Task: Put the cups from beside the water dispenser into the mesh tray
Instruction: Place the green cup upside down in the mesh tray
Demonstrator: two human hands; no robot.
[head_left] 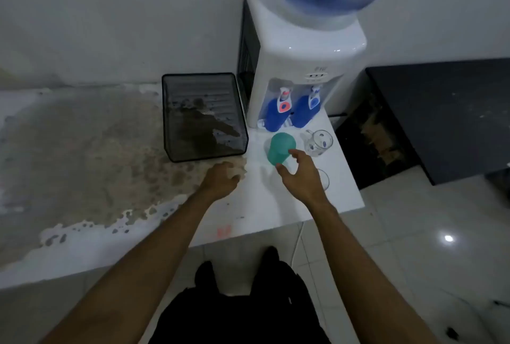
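A green plastic cup (280,148) stands on the white counter in front of the water dispenser (298,62). My right hand (302,176) is at its near side, fingers spread, with thumb and forefinger at the cup's edge. A clear glass mug with a handle (318,143) stands to the right of the green cup. Another clear glass (325,180) is partly hidden behind my right hand. The black mesh tray (176,148) lies left of the dispenser with nothing in it. My left hand (220,182) rests curled on the counter just in front of the tray, holding nothing.
The counter (248,211) is stained brown on its left part, and its right edge runs close to the cups. A dark cabinet (447,112) stands to the right, across a gap. Tiled floor lies below.
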